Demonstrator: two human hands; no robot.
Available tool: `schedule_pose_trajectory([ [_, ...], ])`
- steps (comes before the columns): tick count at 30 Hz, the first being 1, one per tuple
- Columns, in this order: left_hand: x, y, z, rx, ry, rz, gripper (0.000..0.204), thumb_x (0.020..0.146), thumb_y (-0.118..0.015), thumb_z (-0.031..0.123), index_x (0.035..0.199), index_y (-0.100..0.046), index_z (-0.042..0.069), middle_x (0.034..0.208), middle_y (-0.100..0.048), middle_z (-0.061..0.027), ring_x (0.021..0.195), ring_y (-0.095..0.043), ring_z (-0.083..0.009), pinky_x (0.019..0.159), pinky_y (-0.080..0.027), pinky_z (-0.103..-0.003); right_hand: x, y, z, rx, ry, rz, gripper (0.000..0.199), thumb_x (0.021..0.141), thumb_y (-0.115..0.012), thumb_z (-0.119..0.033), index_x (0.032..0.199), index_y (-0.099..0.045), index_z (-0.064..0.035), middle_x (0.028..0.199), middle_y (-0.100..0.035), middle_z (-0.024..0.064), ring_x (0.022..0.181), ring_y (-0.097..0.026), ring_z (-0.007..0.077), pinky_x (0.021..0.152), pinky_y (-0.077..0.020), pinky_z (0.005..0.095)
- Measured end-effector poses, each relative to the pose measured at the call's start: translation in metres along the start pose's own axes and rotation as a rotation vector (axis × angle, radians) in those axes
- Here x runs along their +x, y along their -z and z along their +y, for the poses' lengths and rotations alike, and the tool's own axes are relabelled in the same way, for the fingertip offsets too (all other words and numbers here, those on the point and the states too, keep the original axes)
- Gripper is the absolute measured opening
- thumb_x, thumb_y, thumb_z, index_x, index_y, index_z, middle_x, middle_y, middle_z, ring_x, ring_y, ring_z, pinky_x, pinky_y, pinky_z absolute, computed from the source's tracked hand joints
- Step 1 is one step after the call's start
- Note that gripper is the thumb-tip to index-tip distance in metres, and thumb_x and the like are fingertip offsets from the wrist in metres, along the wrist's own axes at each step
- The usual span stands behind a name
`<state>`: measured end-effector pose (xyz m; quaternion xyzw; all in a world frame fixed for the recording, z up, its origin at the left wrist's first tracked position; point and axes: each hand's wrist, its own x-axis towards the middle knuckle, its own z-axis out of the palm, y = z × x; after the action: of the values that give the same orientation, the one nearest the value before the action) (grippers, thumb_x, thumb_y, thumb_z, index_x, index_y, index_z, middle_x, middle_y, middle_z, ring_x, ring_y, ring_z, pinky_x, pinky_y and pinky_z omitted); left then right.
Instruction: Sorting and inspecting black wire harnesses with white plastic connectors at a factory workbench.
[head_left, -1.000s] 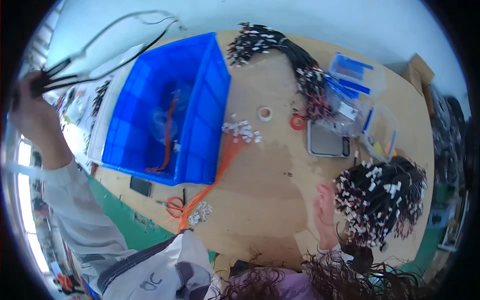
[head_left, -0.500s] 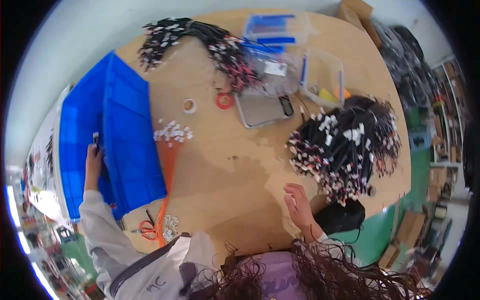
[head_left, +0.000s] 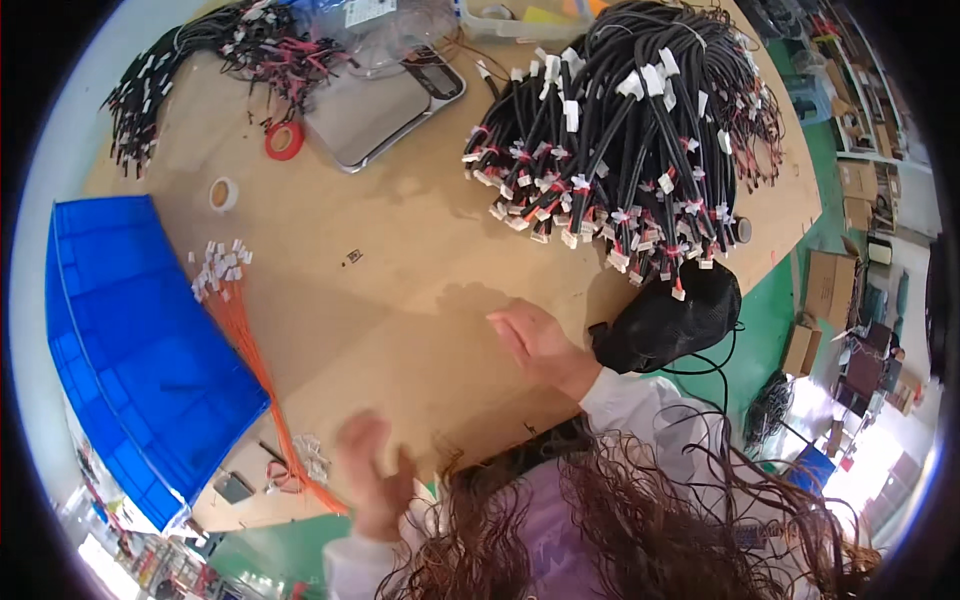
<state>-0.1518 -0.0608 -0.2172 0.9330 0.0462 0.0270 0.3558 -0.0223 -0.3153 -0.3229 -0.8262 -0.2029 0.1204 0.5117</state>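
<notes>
fingers of my right hand (head_left: pixel 540 345) lie flat and spread on the wooden table (head_left: pixel 400 300), holding nothing, just below the big bundle of black cables (head_left: pixel 620 130). my left hand (head_left: pixel 375 485) is blurred by the near edge, fingers spread, empty, beside the orange wires (head_left: pixel 255 350) and blue bin (head_left: pixel 130 350).

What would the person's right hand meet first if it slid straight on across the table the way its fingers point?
The right hand points up-left over bare wooden table. The small dark piece lies roughly along that line, then the white connectors; exact direction is uncertain.
</notes>
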Motion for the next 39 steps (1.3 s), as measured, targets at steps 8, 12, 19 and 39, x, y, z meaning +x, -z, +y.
schedule_pose_trajectory([
  [8, 0.042, -0.163, -0.084, -0.101, -0.288, -0.677, 0.019, 0.085, -0.065, 0.014, 0.102, -0.061, 0.006, 0.089, -0.064, -0.0167, 0.083, -0.061, -0.0358, 0.069, -0.049, -0.044, 0.027, -0.046, 0.043, 0.005, 0.130, -0.031, 0.017, 0.097, -0.053, -0.024, 0.090, -0.059, -0.0095, 0.067, -0.056, 0.0116, 0.060, -0.059, 0.0305, 0.055, -0.0473, 0.0412],
  [12, 0.075, -0.193, -0.078, -0.095, -0.472, -0.532, 0.018, 0.086, -0.065, 0.015, 0.101, -0.062, 0.005, 0.089, -0.064, -0.0175, 0.083, -0.062, -0.0358, 0.068, -0.049, -0.044, 0.016, -0.033, 0.032, -0.122, 0.250, -0.051, 0.020, 0.098, -0.051, -0.026, 0.085, -0.053, -0.0117, 0.061, -0.052, 0.0127, 0.051, -0.055, 0.0337, 0.048, -0.0440, 0.0426],
  [19, 0.041, -0.193, -0.056, -0.052, -0.549, -0.284, 0.018, 0.087, -0.065, 0.017, 0.099, -0.063, 0.003, 0.089, -0.064, -0.0189, 0.083, -0.064, -0.0358, 0.068, -0.049, -0.044, 0.011, -0.033, 0.028, -0.149, 0.452, 0.145, 0.021, 0.097, -0.051, -0.027, 0.084, -0.053, -0.0109, 0.063, -0.054, 0.0141, 0.054, -0.055, 0.0362, 0.049, -0.0449, 0.0442],
  [39, 0.028, -0.190, -0.011, 0.043, -0.335, -0.058, 0.027, 0.090, -0.064, 0.024, 0.108, -0.058, 0.005, 0.088, -0.064, -0.0124, 0.077, -0.063, -0.0260, 0.069, -0.051, -0.039, -0.400, 0.180, 0.204, -0.788, -0.503, 0.285, 0.025, 0.090, -0.055, -0.031, 0.086, -0.064, -0.0079, 0.076, -0.064, 0.0162, 0.071, -0.064, 0.0350, 0.063, -0.0502, 0.0454],
])
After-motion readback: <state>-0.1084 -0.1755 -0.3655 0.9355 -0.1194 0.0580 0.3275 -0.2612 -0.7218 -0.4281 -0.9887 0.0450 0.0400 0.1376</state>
